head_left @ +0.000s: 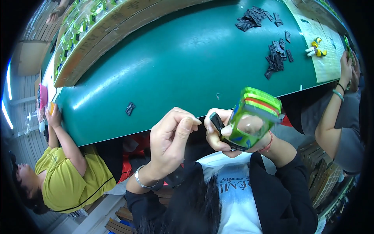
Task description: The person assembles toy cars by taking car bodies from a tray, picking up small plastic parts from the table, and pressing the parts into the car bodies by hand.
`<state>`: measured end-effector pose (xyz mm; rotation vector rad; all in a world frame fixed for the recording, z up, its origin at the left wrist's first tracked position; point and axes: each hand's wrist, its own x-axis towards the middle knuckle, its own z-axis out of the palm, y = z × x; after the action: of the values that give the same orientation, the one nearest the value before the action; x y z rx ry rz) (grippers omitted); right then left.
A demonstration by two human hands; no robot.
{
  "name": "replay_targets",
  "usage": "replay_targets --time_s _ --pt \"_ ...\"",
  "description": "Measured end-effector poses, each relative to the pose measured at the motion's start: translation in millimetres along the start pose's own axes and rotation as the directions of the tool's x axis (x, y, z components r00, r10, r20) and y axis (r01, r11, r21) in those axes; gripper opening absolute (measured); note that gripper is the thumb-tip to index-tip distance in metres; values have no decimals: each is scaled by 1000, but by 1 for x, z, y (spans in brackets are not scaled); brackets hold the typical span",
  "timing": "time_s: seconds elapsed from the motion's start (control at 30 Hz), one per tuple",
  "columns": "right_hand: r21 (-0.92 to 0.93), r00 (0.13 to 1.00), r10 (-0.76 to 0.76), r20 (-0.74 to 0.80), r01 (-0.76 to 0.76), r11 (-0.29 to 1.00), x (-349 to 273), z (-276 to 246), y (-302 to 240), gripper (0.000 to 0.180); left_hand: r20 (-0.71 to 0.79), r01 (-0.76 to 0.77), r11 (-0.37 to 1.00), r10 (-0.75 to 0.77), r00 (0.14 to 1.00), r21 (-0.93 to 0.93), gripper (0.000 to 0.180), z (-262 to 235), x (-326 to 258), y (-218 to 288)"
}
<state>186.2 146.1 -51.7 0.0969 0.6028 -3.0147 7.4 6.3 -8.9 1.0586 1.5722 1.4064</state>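
My right hand [220, 134] is wrapped round a bright green plastic case [255, 113] with a clear window and a red-orange stripe, held tilted over the table's front edge. A small black clip-like part [216, 121] sticks up beside the right thumb, against the case's lower left. To the left, my left hand [171, 140] is closed in a pinch, apart from the case. Whatever lies between its thumb and forefinger is too small to make out. Two or so loose black parts [130, 109] lie on the green table [167, 74] beyond my left hand.
Heaps of black plastic parts [253, 18] lie at the table's far right, with another pile [276, 58] nearer. Yellow and white pieces [317, 48] rest on a pale sheet. A long cardboard box [105, 35] of green items borders the far left. Co-workers sit at both sides.
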Motion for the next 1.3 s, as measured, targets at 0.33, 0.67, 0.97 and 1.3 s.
replay_targets --time_s 0.33,0.67,0.97,1.3 --pt "209 1000 -7 23 2 978 -3 1 12 45 65 -1 999 -1 998 34 10 3 -7 -5" --pt "80 998 15 -63 -10 997 -6 2 11 39 99 18 1000 -16 995 -23 9 3 -7 -4" --pt "-836 946 -323 -40 145 529 -10 18 1 10 46 -283 931 280 959 229 27 9 -12 -1" --pt "-934 860 -488 150 285 214 -4 17 7 16 53 -332 892 332 942 305 27 12 -13 1"
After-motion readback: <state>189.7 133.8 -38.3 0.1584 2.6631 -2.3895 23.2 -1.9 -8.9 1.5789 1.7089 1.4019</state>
